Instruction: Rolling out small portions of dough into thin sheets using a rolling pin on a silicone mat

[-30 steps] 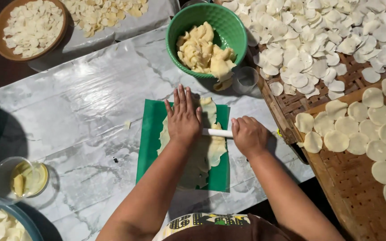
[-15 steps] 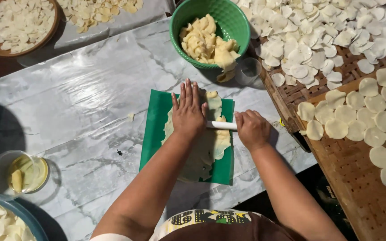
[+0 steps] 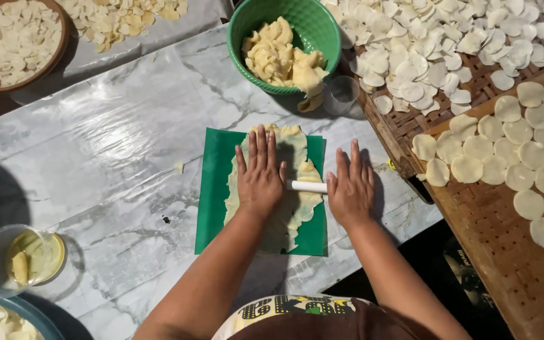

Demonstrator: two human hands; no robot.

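Both hands [image 3: 303, 182] flat on white roller [image 3: 306, 186]

A bench [image 3: 114, 145] with a grey-white marble pattern under glossy clear plastic fills the middle, light glaring off the wrinkled sheet. At its right edge stands a brown woven rack [image 3: 505, 252] on a slant. Beyond the bench's far left corner the surface is dark brown; below its near edge lies deep shadow
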